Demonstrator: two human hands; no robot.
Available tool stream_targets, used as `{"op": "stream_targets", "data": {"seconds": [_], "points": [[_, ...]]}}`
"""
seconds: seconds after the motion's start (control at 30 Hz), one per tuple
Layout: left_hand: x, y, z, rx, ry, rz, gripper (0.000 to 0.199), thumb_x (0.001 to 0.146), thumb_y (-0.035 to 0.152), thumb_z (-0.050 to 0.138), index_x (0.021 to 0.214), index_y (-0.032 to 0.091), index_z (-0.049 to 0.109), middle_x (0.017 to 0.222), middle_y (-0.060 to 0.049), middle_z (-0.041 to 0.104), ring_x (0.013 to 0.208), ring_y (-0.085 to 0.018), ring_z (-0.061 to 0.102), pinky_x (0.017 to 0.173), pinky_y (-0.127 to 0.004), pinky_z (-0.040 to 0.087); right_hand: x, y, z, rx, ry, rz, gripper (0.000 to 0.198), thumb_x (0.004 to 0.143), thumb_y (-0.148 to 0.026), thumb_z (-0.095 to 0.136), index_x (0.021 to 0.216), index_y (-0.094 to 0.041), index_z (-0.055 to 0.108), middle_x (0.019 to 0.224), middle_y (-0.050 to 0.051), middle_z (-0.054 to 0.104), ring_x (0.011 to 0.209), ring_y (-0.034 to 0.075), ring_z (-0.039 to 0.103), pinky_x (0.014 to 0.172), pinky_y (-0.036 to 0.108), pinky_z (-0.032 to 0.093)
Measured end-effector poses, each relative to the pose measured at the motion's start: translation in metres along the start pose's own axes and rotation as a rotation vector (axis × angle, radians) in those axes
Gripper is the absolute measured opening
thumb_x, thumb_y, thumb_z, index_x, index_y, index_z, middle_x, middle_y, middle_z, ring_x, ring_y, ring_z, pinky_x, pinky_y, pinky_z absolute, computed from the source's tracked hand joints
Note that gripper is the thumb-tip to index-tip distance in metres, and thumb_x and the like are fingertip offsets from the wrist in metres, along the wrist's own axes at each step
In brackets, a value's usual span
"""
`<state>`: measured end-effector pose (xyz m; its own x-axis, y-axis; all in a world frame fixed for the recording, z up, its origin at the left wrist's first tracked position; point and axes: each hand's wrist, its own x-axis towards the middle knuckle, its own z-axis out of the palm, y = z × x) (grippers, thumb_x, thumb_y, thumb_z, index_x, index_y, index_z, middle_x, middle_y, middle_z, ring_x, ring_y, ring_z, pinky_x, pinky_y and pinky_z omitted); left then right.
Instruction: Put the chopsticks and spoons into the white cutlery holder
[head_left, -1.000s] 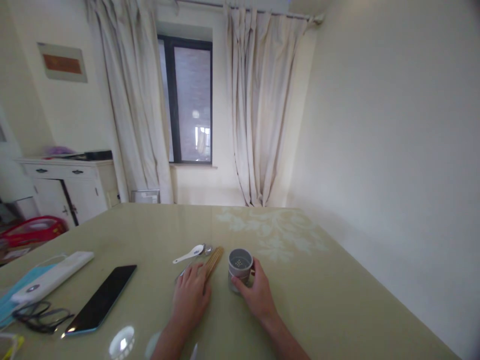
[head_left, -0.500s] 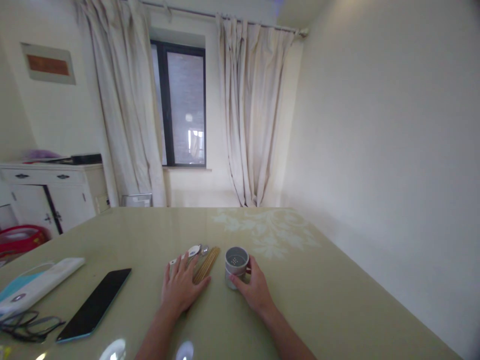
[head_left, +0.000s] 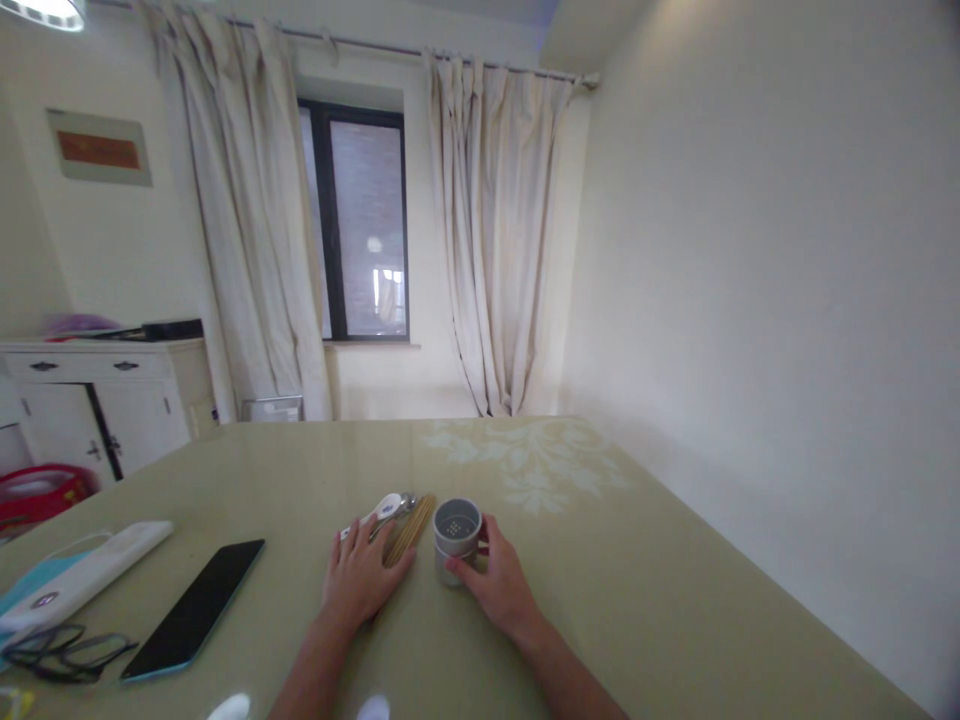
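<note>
A grey cylindrical utensil holder [head_left: 457, 545] with small holes in its bottom stands upright on the table. My right hand [head_left: 504, 580] is closed around its right side, thumb in front. To its left lies a bundle of wooden chopsticks [head_left: 414, 528], side by side. Beside the bundle are a white ceramic spoon [head_left: 388, 506] and metal spoons [head_left: 407, 502], their handles partly hidden under my fingers. My left hand [head_left: 364, 575] rests over these handles and the near part of the chopsticks, palm down with fingers spread.
A black phone [head_left: 196, 607] lies on the table [head_left: 675, 610] to the left. Further left are a white power strip-like bar [head_left: 94, 570] and folded glasses [head_left: 67, 652]. A wall [head_left: 787, 300] runs along the right table edge.
The utensil holder and my right hand have shifted slightly left, nearer the chopsticks. My left fingers have drawn back a little, baring more of the spoons. The camera has tilted slightly up.
</note>
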<state>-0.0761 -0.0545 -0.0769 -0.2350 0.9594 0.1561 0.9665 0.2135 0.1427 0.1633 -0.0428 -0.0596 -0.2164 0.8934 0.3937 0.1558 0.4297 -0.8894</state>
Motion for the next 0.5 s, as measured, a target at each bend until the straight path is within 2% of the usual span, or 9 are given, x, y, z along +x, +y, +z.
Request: {"op": "stream_targets", "data": {"seconds": [0.1,0.2,0.27,0.4,0.5], "points": [[-0.001,0.001,0.003,-0.026,0.002,0.027,0.07,0.097,0.063,0.044,0.156,0.026,0.055,0.17,-0.008,0.044,0.16,-0.036,0.033,0.132,-0.056,0.017,0.001,0.0,-0.004,0.007,-0.03,0.015,0.055,0.08,-0.03,0.083,0.129,-0.02,0.061,0.125,0.013,0.076,0.113,0.03,0.073,0.094,0.044,0.059],[-0.004,0.004,0.005,-0.043,-0.021,0.054,0.071,0.097,0.063,0.044,0.157,0.026,0.054,0.171,-0.008,0.041,0.16,-0.036,0.032,0.132,-0.056,0.018,0.004,0.001,-0.014,0.015,-0.092,0.05,0.075,0.076,-0.032,0.086,0.142,-0.021,0.053,0.134,0.015,0.072,0.118,0.031,0.07,0.092,0.044,0.058],[-0.007,0.008,0.004,-0.052,-0.048,0.074,0.072,0.097,0.064,0.044,0.158,0.027,0.052,0.173,-0.008,0.039,0.161,-0.037,0.029,0.133,-0.057,0.017,0.006,0.002,-0.023,0.01,-0.154,0.054,0.081,0.074,-0.034,0.089,0.145,-0.022,0.051,0.136,0.014,0.07,0.12,0.032,0.069,0.093,0.044,0.058],[-0.015,0.019,0.001,-0.082,-0.067,0.116,0.072,0.096,0.065,0.046,0.157,0.028,0.053,0.173,-0.007,0.038,0.162,-0.036,0.028,0.133,-0.057,0.016,0.008,0.005,-0.039,-0.018,-0.246,0.035,0.066,0.076,-0.038,0.089,0.133,-0.024,0.06,0.131,0.011,0.073,0.118,0.032,0.068,0.095,0.045,0.055],[-0.018,0.025,0.002,-0.104,-0.04,0.148,0.069,0.096,0.064,0.049,0.154,0.027,0.057,0.171,-0.008,0.042,0.161,-0.037,0.031,0.133,-0.059,0.018,0.008,0.006,-0.046,-0.001,-0.263,0.051,0.066,0.075,-0.039,0.09,0.131,-0.023,0.06,0.129,0.01,0.073,0.117,0.032,0.069,0.093,0.045,0.055]]}}
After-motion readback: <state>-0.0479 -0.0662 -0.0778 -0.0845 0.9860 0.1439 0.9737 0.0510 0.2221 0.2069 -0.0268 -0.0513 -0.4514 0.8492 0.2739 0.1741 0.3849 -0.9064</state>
